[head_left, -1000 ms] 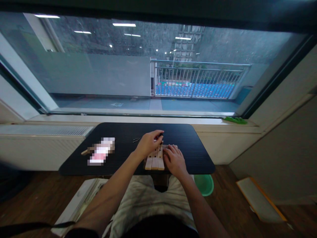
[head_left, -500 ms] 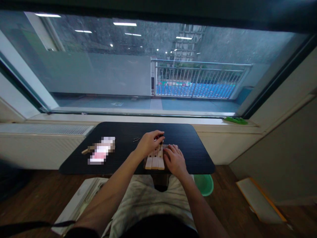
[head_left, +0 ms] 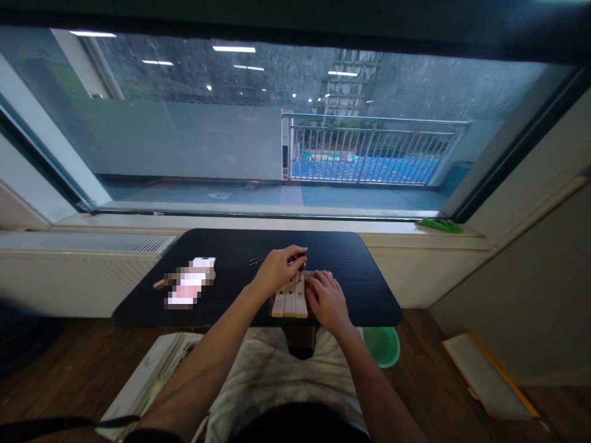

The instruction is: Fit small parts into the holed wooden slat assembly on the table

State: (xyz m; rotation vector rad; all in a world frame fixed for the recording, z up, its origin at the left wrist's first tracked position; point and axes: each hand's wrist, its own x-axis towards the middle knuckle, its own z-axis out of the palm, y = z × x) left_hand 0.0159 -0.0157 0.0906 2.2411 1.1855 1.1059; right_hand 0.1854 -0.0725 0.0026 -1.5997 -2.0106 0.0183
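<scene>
A small wooden piece made of pale slats (head_left: 289,303) lies near the front edge of the black table (head_left: 360,271). My left hand (head_left: 277,269) hovers over its far end, fingers pinched on a small dark thing (head_left: 301,256) that I cannot name. My right hand (head_left: 325,298) lies on the right side of the wooden piece, fingers curled down on it and pressing it to the table. Much of the piece is hidden under both hands.
Two or three small dark metal bits (head_left: 253,261) lie behind my left hand. A blurred pink-white packet (head_left: 188,287) and a wooden stick (head_left: 159,283) lie at the table's left. A green bucket (head_left: 382,346) stands on the floor at right, a green thing (head_left: 439,226) on the windowsill.
Almost nothing differs; both hands stay on the wooden piece, with only a slight shift of the camera.
</scene>
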